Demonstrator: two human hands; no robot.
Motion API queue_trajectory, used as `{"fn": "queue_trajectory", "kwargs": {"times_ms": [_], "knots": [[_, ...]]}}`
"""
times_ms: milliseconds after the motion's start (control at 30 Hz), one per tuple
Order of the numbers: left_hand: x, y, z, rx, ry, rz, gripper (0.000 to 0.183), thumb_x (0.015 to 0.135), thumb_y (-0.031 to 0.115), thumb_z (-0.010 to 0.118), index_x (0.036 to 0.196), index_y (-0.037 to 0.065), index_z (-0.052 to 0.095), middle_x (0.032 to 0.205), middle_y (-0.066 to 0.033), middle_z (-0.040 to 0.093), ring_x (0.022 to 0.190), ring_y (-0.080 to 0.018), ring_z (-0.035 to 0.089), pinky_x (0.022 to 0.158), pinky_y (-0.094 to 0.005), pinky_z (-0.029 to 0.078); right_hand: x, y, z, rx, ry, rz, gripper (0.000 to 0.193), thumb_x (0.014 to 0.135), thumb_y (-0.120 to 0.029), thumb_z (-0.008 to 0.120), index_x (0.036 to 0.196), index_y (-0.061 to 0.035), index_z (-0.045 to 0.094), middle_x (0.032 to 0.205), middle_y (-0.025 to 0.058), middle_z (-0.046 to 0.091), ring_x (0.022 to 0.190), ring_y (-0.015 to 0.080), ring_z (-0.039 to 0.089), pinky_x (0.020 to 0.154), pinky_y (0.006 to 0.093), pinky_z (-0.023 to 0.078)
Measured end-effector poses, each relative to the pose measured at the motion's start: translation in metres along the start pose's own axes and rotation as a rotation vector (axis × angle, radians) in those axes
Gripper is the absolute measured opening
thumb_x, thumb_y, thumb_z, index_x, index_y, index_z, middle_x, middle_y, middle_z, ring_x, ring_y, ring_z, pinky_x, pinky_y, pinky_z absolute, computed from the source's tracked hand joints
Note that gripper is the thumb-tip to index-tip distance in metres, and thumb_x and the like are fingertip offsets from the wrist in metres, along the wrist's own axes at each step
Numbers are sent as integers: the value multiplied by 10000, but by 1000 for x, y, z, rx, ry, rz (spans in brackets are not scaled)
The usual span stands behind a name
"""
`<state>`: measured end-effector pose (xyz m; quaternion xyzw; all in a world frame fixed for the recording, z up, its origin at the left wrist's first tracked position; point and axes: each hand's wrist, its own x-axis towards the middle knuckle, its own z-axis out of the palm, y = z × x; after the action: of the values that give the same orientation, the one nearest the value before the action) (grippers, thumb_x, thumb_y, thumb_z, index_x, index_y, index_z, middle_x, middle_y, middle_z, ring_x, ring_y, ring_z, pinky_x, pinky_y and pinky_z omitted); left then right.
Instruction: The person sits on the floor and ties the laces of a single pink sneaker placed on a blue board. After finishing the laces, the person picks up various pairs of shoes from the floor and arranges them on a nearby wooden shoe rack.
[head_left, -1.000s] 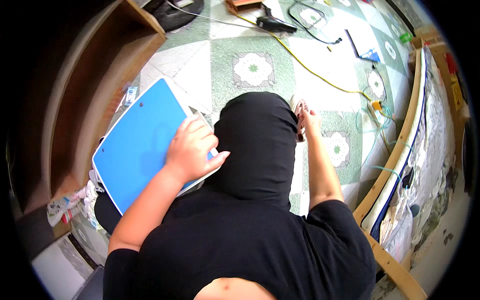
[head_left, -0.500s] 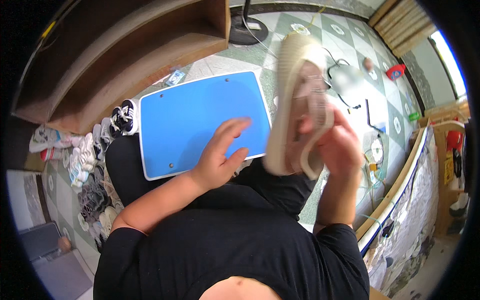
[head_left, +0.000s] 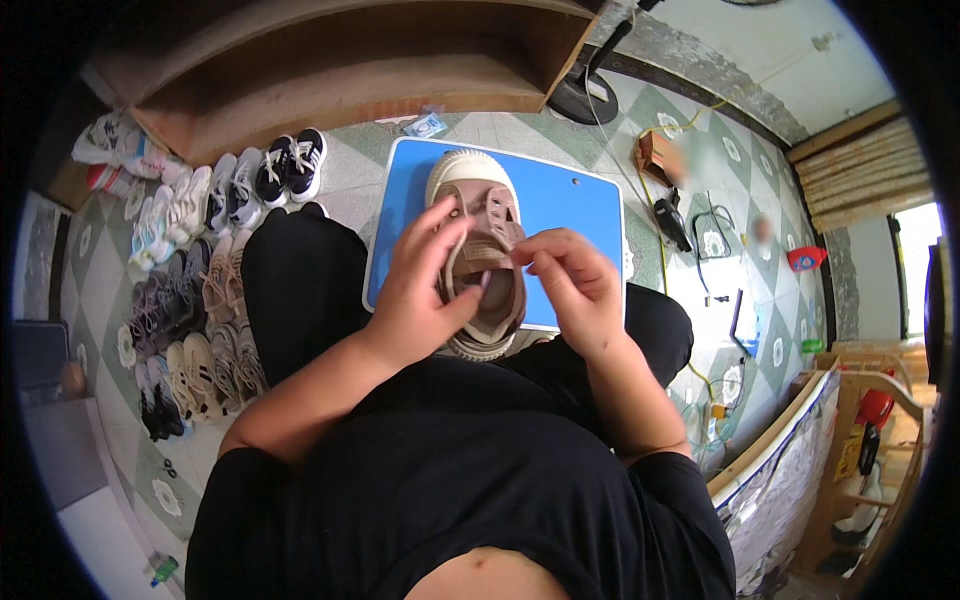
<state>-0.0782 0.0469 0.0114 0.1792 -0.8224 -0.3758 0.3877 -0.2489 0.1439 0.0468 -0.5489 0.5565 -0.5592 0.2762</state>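
A beige-pink shoe (head_left: 484,258) with a cream sole and rubber toe lies on a white-edged blue board (head_left: 572,225) over my lap. Its toe points away from me and its opening faces up. My left hand (head_left: 418,275) is over the shoe's left side. Its fingers are spread near the eyelet flap, and the thumb reaches over the opening. At the right edge of the shoe, my right hand (head_left: 575,285) has thumb and index finger pinched together. What they pinch, if anything, is too small to make out.
Rows of paired shoes (head_left: 200,300) stand on the tiled floor at my left. A wooden shelf (head_left: 370,75) is beyond the board. To the right are a fan base (head_left: 583,97), cables (head_left: 664,225), a black hair dryer (head_left: 672,222) and a wooden rack (head_left: 870,450).
The shoe has come down from my raised right hand onto the board. My left hand has moved to its left side, my right hand to its right edge. The view has shifted.
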Motion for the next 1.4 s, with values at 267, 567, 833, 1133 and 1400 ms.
{"fn": "queue_trajectory", "kwargs": {"times_ms": [267,567,833,1133,1400], "knots": [[31,-3,5,511,-196,-8,216,699,85,630,910,38,615,1104,-96,583,1037,-295,528,864,-381,448,1,3,5,-531,-100,-108,240,667,-17,663,898,-80,651,1202,171,503,1070,343,480,874,401,416],[35,-37,7,218,106,-60,98,804,68,562,886,55,615,840,-106,646,741,-305,617,635,-361,490,20,-4,15,-1073,-258,-192,273,634,-67,645,904,-109,657,1290,167,444,1192,348,415,910,433,415],[25,-47,11,31,159,-90,100,818,43,591,912,21,618,878,-115,655,775,-244,640,678,-306,497,29,11,31,-1253,-306,-253,174,657,-139,635,811,-61,662,1271,154,471,1157,311,458,824,386,444],[22,-50,11,-45,142,-52,131,822,30,592,948,-6,601,932,-116,649,833,-233,634,738,-296,495,29,20,34,-1270,-248,-301,140,700,-120,585,800,-63,666,1276,155,472,1137,319,473,863,390,430],[19,-46,5,-106,54,-37,175,805,48,549,968,27,610,1120,-116,576,1074,-266,528,908,-366,409,24,11,-15,128,-111,37,223,893,-221,486,968,-29,572,1200,172,538,986,285,566,852,389,452]]}}
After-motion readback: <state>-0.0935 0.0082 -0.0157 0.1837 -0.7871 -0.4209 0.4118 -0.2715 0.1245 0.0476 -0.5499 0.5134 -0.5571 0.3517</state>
